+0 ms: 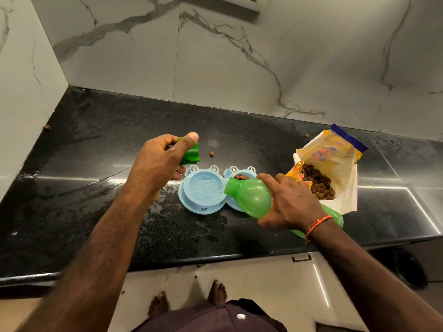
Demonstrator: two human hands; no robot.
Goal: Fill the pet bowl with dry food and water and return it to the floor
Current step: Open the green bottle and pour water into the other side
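home kitchen: black granite counter [96, 164], marble-tiled wall [215, 56].

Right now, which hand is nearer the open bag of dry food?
Right. The right hand, tilting the green bottle over the blue pet bowl, sits just beside the food bag. The left hand, holding the green cap, is across the bowl, farther away.

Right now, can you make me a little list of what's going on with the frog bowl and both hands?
left hand: holding the green cap, above the counter
right hand: gripping the green bottle, tipped toward the bowl
pet bowl: blue, two cups, sitting on the black counter
left cup: has water in it
right cup: some dry food shows, partly hidden by the bottle
food bag: open, lying right of the bowl
stray kibble: on the counter behind the bowl
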